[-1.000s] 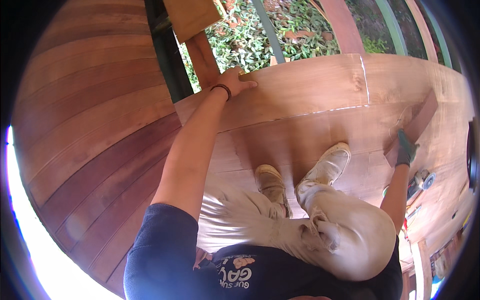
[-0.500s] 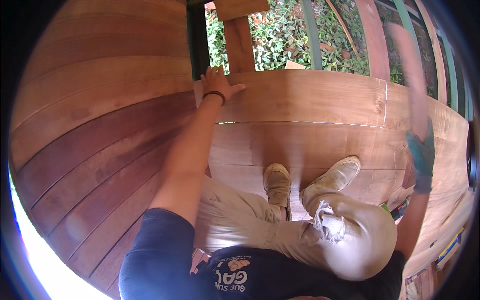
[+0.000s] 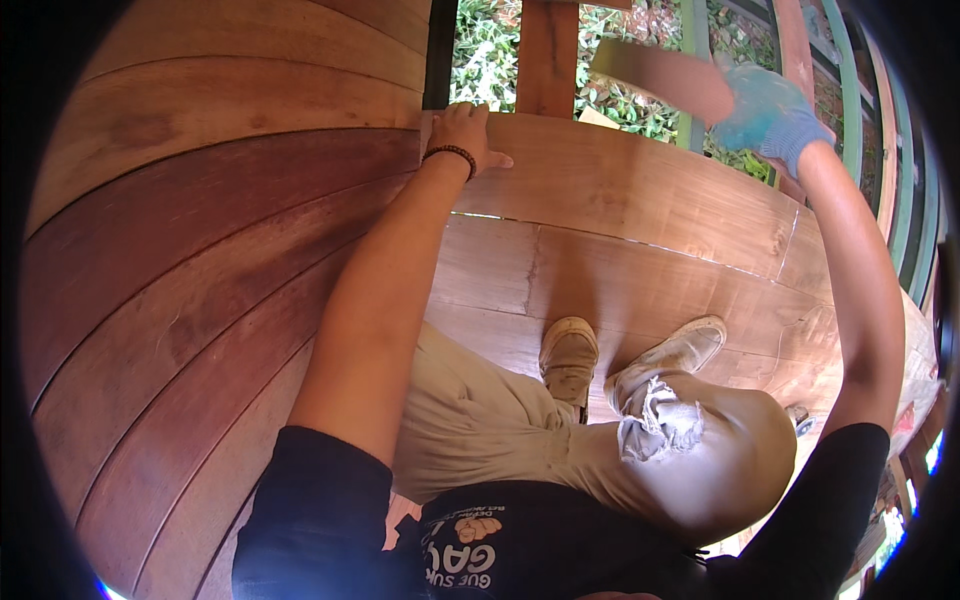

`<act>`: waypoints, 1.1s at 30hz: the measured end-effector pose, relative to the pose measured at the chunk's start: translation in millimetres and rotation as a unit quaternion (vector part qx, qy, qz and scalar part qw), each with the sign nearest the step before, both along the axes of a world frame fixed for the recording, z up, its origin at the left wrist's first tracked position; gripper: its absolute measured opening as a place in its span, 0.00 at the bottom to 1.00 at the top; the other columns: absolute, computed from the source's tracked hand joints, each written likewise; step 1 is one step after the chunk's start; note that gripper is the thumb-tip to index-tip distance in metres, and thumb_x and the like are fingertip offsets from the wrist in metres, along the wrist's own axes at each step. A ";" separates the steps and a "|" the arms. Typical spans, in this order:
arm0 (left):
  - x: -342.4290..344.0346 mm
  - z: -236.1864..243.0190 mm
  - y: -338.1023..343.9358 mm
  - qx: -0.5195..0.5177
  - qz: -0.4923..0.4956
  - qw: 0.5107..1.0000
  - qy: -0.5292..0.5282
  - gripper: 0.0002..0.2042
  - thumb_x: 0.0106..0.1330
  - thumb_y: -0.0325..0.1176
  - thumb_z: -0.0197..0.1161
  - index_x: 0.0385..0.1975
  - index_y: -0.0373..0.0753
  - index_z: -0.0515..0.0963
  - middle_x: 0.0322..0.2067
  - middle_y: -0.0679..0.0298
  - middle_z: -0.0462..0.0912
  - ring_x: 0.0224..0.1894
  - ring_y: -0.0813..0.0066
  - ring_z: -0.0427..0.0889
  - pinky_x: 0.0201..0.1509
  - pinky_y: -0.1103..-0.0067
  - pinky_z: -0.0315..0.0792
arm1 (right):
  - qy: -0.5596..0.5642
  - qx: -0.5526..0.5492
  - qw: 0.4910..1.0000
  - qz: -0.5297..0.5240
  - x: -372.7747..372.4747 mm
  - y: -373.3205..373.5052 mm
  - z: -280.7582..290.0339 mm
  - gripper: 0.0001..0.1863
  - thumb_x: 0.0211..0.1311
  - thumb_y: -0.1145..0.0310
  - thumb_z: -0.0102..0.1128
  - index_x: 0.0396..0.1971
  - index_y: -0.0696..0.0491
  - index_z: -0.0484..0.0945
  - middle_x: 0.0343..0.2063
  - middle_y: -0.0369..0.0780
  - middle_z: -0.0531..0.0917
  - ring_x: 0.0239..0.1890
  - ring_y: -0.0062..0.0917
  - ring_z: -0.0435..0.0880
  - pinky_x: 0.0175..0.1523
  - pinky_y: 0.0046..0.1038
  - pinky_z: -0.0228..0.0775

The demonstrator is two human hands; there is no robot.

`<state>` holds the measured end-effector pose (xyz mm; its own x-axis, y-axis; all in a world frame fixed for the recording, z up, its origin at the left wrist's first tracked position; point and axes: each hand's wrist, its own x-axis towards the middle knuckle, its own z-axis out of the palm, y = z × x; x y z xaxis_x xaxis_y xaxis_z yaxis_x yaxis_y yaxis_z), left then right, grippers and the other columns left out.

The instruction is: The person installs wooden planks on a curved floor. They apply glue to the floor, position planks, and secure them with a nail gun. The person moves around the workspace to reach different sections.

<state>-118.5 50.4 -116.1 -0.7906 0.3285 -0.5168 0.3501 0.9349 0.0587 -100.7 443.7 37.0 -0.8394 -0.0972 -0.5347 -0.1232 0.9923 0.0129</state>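
My bare left hand (image 3: 466,135), a beaded bracelet at its wrist, rests with fingers apart on the left end of a light-brown floorboard (image 3: 630,190), at the corner beside the darker boards. A short wooden plank (image 3: 650,75), blurred by motion, is raised above the open joists, gripped in my gloved right hand (image 3: 768,120). Thin pale seams run between the laid boards, with a cross seam toward the right.
Dark planks (image 3: 180,270) cover the left side. Greenery (image 3: 485,50) shows between wooden and green joists (image 3: 854,100) at the top. My shoes (image 3: 568,355) and bent knee are on the boards. Part of a metal tool (image 3: 800,418) shows beside the knee.
My right hand has lifted the plank from the boards at the right and swung it up and leftward over the joists. My left hand stays on the board's left end.
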 end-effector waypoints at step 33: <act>-5.1 -22.3 6.9 -0.026 -0.002 1.000 -0.002 0.49 0.47 0.60 0.81 0.67 0.39 0.71 0.66 0.55 0.73 0.70 0.59 0.70 0.72 0.65 0.65 | 0.026 0.309 0.947 -0.081 58.1 113.6 97.8 0.39 0.48 0.54 0.75 0.60 0.57 0.76 0.46 0.46 0.88 0.48 0.43 0.87 0.54 0.43 0.78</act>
